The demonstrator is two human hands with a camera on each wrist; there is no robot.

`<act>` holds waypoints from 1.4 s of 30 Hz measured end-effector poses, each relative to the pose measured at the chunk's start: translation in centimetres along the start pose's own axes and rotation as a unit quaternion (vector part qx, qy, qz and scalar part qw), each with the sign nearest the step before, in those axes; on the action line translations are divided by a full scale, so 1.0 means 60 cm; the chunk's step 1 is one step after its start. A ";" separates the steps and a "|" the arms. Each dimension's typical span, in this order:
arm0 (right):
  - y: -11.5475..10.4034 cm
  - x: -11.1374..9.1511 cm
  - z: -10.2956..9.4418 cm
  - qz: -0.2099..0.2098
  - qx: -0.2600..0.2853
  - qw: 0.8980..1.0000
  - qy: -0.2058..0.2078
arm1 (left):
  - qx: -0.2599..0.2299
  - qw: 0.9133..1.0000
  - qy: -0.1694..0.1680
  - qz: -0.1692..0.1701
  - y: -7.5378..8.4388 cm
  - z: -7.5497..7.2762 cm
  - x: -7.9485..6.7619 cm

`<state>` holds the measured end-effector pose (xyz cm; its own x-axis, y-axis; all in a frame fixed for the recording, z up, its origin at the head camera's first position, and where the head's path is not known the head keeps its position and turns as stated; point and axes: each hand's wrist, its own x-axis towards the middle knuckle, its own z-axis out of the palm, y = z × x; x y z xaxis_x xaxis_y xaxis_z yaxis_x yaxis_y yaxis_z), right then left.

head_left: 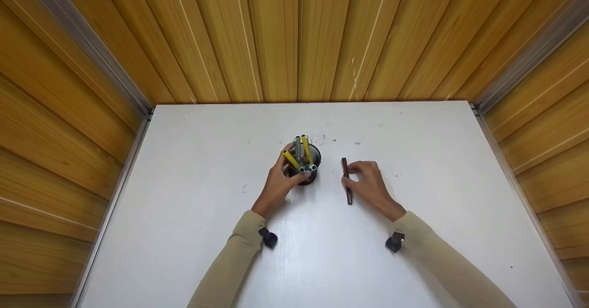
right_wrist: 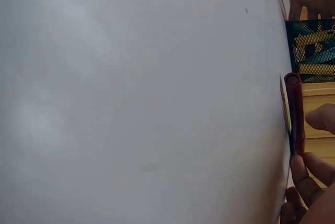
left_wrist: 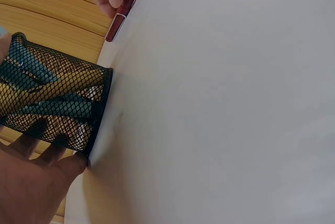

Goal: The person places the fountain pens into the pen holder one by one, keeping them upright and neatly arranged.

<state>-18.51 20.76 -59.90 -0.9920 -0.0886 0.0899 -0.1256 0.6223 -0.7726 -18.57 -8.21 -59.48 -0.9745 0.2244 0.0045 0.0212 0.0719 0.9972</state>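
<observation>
My left hand (head_left: pixel 277 179) grips a round black mesh pen holder (left_wrist: pixel 57 96) standing on the table, its thumb at the near rim and its fingers round the far side. Several yellow (head_left: pixel 291 159) and grey-green pens (head_left: pixel 297 148) lean inside it, tops above the rim. To the right of the holder, my right hand (head_left: pixel 369 183) pinches a dark red pen (head_left: pixel 347 183) between thumb and fingers. In the left wrist view this pen lies low along the table surface, with a pale band round its barrel. The right wrist view shows its round end (right_wrist: pixel 292 79) pointing toward the camera.
The white table (head_left: pixel 207 160) bears small dark marks behind the holder. Yellow wood-look panels (head_left: pixel 276 41) wall in its back and both sides, with grey metal strips at the corners. A small black device (head_left: pixel 269 239) is strapped to each wrist over beige sleeves.
</observation>
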 end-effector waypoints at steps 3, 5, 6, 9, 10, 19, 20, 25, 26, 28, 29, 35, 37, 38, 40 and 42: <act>-0.002 0.001 0.005 -0.001 -0.003 1.000 0.003 | 0.002 1.000 0.004 -0.004 0.000 0.000 -0.001; -0.004 0.001 0.008 -0.004 -0.006 1.000 0.005 | 0.001 1.000 0.004 -0.003 0.000 0.000 -0.001; -0.005 0.001 0.010 -0.004 -0.008 1.000 0.006 | 0.000 1.000 0.004 -0.003 0.000 -0.001 -0.001; -0.010 0.001 0.015 -0.005 -0.013 1.000 0.008 | 0.001 1.000 0.004 0.000 0.000 -0.002 -0.002; -0.012 0.002 0.017 -0.006 -0.014 1.000 0.008 | 0.002 1.000 0.004 0.000 0.000 -0.002 -0.003; -0.020 -0.001 0.034 -0.050 -0.045 0.997 0.023 | 0.005 1.000 0.003 -0.001 -0.001 -0.006 -0.006; -0.020 -0.002 0.036 -0.055 -0.050 0.997 0.024 | 0.005 1.000 0.003 0.000 -0.002 -0.006 -0.006; -0.023 -0.005 0.042 -0.073 -0.075 0.994 0.021 | -0.001 1.000 0.001 -0.001 -0.002 -0.007 -0.007; -0.023 -0.005 0.043 -0.075 -0.080 0.994 0.021 | -0.004 1.000 0.000 -0.003 -0.001 -0.007 -0.007; -0.024 -0.005 0.044 -0.078 -0.088 0.993 0.020 | -0.005 1.000 -0.001 -0.006 -0.001 -0.007 -0.008; -0.024 -0.005 0.045 -0.079 -0.090 0.993 0.019 | -0.005 1.000 -0.001 -0.007 -0.001 -0.007 -0.008; -0.025 -0.006 0.043 -0.082 -0.087 0.993 0.019 | 0.003 1.000 0.003 -0.008 0.000 -0.006 -0.008; -0.025 -0.006 0.041 -0.084 -0.085 0.993 0.017 | 0.005 1.000 0.003 -0.005 -0.001 -0.006 -0.008; -0.026 -0.006 0.040 -0.084 -0.083 0.993 0.015 | 0.005 1.000 0.003 -0.004 -0.001 -0.006 -0.008; -0.027 -0.007 0.038 -0.083 -0.079 0.993 0.011 | 0.009 1.000 0.004 -0.002 -0.002 -0.006 -0.008; -0.028 -0.008 0.034 -0.082 -0.071 0.994 0.007 | 0.014 1.000 0.004 -0.003 -0.002 -0.006 -0.008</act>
<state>-17.81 18.15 -59.95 -0.9579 -0.1879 0.2170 -0.2854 0.7043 -0.6499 -18.16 -8.69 -59.55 -0.9764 0.2158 -0.0012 0.0210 0.1004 0.9947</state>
